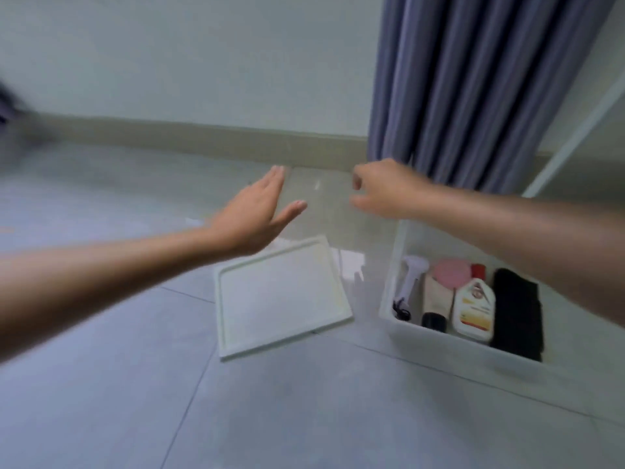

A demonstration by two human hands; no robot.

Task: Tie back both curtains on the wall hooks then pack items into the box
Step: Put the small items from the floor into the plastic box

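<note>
the whole view is smeared by motion, so fine detail is lost. a dark blurred shape (6, 106) is cut off at the left edge and cannot be identified. the white plastic box (392, 292) is partly covered by the right forearm, and its far rim is hidden. inside it, a white lotion bottle (473, 313) with a red cap, a beige tube (438, 299) with a black cap, a pink round item (451, 272), a white handled device (411, 275) and a folded black cloth (517, 313) can be made out; labels cannot be read. the box lid (280, 299) is laid flat on the tiled floor (270, 418), just beside the box on its left.

the blue-grey curtain (473, 79) is seen hanging loose in folds down to the skirting, behind the box.

both arms are stretched forward above the floor. the left hand (257, 218) is held with straight fingers and thumb spread, nothing in its grip. the right hand (385, 191) is held over the box's far end with loosely curled fingers, its grip empty.
</note>
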